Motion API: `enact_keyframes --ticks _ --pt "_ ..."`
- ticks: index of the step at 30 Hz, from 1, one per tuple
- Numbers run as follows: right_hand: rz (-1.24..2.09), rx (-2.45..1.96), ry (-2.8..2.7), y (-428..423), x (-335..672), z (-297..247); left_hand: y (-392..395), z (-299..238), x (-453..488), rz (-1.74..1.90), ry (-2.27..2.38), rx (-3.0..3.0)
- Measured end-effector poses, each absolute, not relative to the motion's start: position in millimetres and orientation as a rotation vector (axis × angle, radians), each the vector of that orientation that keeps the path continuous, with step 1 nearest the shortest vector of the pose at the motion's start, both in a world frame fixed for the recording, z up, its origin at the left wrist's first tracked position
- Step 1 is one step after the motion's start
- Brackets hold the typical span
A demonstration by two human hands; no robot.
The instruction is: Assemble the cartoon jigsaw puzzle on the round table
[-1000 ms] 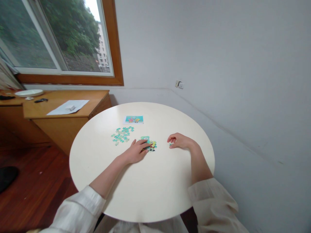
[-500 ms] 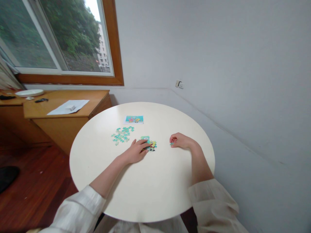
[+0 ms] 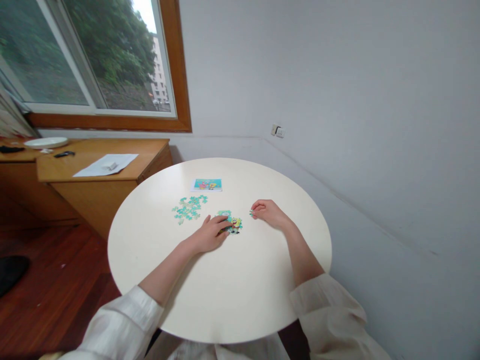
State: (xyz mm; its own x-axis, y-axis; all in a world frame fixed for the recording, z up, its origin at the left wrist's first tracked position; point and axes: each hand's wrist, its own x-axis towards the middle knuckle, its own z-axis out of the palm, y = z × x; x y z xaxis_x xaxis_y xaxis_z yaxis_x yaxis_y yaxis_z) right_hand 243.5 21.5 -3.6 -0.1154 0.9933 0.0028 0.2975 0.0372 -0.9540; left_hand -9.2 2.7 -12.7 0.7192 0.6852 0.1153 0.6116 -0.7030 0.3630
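On the round white table lies a small joined patch of puzzle in teal and yellow. My left hand rests flat on the table, its fingertips pressing the patch's left edge. My right hand is pinched on a small teal puzzle piece, held just right of the patch. A heap of loose teal pieces lies to the left of the patch. Behind it sits a small reference picture card.
A wooden desk stands at the left under the window, with a sheet of paper, a white plate and a dark object on it. Grey walls close in behind and to the right. Red-brown wooden floor shows at the left.
My right hand closed on the small teal piece and moved left, toward the joined patch. My left hand stayed where it was.
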Motion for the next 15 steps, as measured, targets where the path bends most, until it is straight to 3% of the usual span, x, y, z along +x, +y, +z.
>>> enact_keyframes --ticks 15 --pt "1.125 -1.312 -1.641 19.9 226.7 -5.2 -1.9 -5.2 -7.9 0.337 1.015 2.619"
